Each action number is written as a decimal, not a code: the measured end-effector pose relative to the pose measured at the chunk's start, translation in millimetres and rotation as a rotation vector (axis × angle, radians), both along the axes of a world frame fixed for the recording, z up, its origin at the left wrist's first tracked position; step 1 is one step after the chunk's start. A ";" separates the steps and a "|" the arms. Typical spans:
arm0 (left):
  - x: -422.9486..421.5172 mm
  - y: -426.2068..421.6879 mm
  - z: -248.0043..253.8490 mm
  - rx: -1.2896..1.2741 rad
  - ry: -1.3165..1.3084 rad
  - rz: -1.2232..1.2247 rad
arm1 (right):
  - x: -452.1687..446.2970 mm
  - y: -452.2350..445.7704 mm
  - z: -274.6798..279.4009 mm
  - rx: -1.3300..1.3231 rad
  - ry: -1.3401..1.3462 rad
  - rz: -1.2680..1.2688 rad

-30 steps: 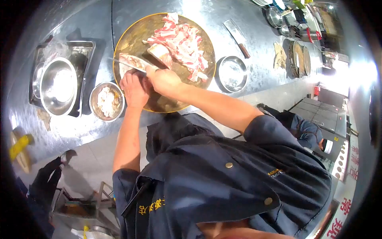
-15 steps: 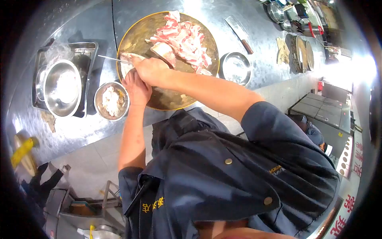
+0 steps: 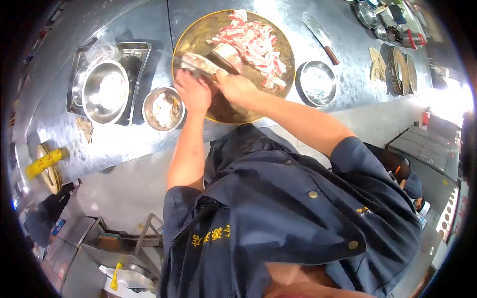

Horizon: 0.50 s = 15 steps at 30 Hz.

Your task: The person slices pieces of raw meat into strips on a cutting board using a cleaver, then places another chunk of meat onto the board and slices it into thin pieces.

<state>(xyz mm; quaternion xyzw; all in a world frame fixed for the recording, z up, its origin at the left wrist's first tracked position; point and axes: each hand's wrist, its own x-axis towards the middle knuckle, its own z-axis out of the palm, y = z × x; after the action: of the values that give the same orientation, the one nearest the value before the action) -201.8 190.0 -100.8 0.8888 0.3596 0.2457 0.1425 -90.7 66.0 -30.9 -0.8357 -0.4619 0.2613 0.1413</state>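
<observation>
Pink meat piece (image 3: 198, 61) against the knife (image 3: 204, 74) on the round board (image 3: 198, 39)

Grips the knife by its handle in the right hand (image 3: 234, 88), fist closed, with the blade blurred and angled to the far left along the meat piece. Sets the left hand (image 3: 193, 92) just beside it, fingers bent down at the near edge of the meat; seems to steady it, but cannot tell from the blurred fingertips whether pinching or only pressing.

Has the meat piece on the left part of the board, just left of a thicker meat block (image 3: 228, 55), with a heap of slices (image 3: 254, 42) farther right.

Compared with half a second ago, has drawn the right hand back to the right, no longer folded across the left. Has pulled the blade in too, from past the board's left rim to inside it. Judging by the smear, likely in mid-stroke, with the cut unfinished; shows no clearly parted slice by the left hand.

On the metal desk (image 3: 109, 149), has a small bowl (image 3: 145, 110) of pale pieces (image 3: 163, 109) near left of the board and, farther left, a large bowl (image 3: 105, 92) on a tray (image 3: 141, 74). Right of the board, shows a metal dish (image 3: 318, 82) and, beyond, a cleaver (image 3: 320, 37).
</observation>
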 end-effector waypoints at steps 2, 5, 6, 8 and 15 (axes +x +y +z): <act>2.3 -7.8 3.4 -0.093 0.111 -0.026 | -3.6 -8.7 -4.3 -0.048 0.031 -0.052; 8.7 -12.0 1.7 -0.137 0.169 0.003 | 0.1 -1.4 10.0 -0.100 0.042 -0.061; 8.4 -11.4 0.4 -0.130 0.162 -0.014 | 0.9 2.9 14.7 -0.135 0.036 -0.064; 9.0 -10.2 8.8 -0.192 0.147 -0.031 | 6.7 8.7 9.4 -0.151 0.032 -0.056; 12.0 0.2 7.9 -0.198 0.147 -0.029 | 8.7 7.2 -31.8 0.030 -0.006 -0.026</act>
<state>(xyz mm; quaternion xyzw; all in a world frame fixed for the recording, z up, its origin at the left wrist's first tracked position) -189.8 190.2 -92.9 0.8911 0.3788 0.1413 0.2062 -82.0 73.2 -62.7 -0.8401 -0.4554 0.2500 0.1559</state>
